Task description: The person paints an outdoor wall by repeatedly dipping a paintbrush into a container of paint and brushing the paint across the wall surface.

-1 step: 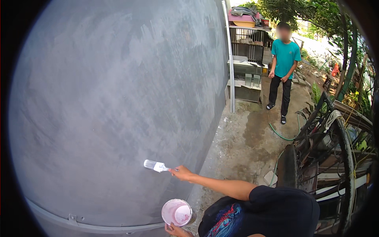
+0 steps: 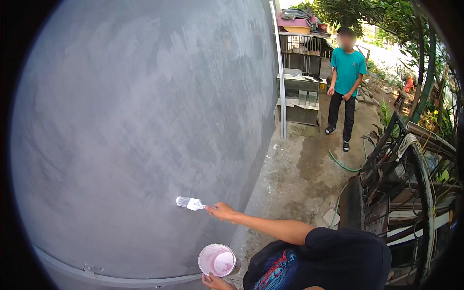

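My right hand (image 2: 221, 211) is closed round the handle of a flat paintbrush (image 2: 195, 204), whose head and bristles are white with paint. The bristles point left toward the grey wall (image 2: 121, 135); whether they touch it I cannot tell. Lower down, my left hand (image 2: 216, 281) grips the rim of a small round paint bucket (image 2: 205, 258), with fingers at its edge. Pale pinkish paint coats the inside, and a whiter patch shows within. The bucket is beside the wall, below the brush. Most of my left forearm is hidden at the lower edge.
A person (image 2: 347, 72) in a teal shirt stands on the concrete path ahead. Shelves with a cage (image 2: 300, 46) stand past the wall's end, beside an upright pale strip (image 2: 282, 92). A green hose (image 2: 345, 167) lies near stacked scrap and frames (image 2: 396, 193) at right.
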Tool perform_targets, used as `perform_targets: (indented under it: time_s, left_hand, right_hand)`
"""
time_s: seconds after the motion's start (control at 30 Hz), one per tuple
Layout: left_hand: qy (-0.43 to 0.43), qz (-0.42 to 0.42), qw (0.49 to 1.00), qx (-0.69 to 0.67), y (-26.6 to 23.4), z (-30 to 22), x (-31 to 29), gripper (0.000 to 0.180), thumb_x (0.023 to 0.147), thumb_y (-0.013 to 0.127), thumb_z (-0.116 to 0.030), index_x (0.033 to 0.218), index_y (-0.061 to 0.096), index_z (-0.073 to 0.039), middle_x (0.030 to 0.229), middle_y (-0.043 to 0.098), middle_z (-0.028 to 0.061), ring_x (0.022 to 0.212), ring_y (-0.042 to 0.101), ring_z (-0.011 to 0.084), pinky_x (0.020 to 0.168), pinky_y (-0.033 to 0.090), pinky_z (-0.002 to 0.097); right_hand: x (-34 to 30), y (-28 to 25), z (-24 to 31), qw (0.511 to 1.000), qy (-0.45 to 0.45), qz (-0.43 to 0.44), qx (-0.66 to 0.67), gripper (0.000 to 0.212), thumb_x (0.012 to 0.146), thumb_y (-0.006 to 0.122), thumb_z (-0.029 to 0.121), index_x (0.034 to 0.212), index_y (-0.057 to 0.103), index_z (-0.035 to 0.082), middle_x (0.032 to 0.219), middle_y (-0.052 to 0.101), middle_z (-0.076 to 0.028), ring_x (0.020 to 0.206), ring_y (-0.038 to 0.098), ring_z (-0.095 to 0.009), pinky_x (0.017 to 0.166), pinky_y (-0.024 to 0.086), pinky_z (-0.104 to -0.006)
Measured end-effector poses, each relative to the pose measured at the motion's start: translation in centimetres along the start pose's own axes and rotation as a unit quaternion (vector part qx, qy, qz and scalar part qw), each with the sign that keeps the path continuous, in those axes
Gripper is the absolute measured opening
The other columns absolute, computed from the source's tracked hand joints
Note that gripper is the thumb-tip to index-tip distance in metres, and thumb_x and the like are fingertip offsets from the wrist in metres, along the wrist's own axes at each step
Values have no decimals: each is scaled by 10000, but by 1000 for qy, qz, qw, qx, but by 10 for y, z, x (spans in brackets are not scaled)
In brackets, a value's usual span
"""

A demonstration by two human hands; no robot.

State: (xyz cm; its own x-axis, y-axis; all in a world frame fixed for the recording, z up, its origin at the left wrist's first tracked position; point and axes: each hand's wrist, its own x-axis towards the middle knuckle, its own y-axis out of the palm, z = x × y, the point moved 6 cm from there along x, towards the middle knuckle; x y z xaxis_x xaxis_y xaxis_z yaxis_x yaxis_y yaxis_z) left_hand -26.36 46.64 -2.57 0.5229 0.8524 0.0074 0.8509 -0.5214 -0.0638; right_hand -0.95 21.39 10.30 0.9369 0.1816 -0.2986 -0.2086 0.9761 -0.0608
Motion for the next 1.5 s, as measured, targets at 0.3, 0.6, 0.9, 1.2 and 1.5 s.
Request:
perform_targets:
  time_s: [0.3, 0.6, 0.9, 1.2, 1.5]
  left_hand:
    - [-69, 80, 989, -101, 50, -20, 6, 316, 894, 531, -18, 1204, 472, -35, 1186, 606, 163, 1063, 578, 242, 926, 468, 349]
    - [-67, 83, 983, -147, 70, -51, -12, 349, 885, 559, 31, 1220, 479, -24, 1206, 618, 196, 1088, 592, 223, 931, 465, 317]
    - [-78, 38, 985, -147, 30, -22, -13, 353, 875, 581, 35, 1211, 487, -18, 1202, 620, 203, 1083, 605, 225, 927, 469, 315]
    - [-75, 27, 986, -146, 10, -20, -3, 359, 874, 598, 24, 1209, 479, -24, 1218, 605, 217, 1081, 609, 233, 915, 482, 319]
    - [-71, 37, 986, -144, 31, -30, -6, 338, 899, 558, 27, 1224, 479, -25, 1190, 625, 190, 1081, 605, 221, 920, 470, 310]
  right_hand:
    - [-55, -8, 206, 980, -165, 80, 77, 445, 968, 564, 449, 856, 598, 19, 602, 372, 50, 526, 300, -62, 467, 262, -255]
    - [-90, -29, 316, 943, -295, 92, 123, 446, 964, 570, 433, 820, 587, 11, 580, 366, 58, 506, 293, -44, 455, 258, -241]
    - [-16, 9, 73, 997, -67, 37, -12, 408, 948, 584, 428, 779, 602, 56, 578, 415, 46, 484, 354, -68, 439, 266, -266]
    - [-19, 0, 80, 995, -35, 78, 58, 388, 960, 585, 404, 838, 597, 36, 591, 373, 52, 489, 292, -64, 459, 259, -245]
    - [-90, -10, 272, 951, -252, 83, 159, 413, 970, 576, 423, 839, 569, 31, 537, 278, 82, 474, 232, -41, 454, 197, -247]
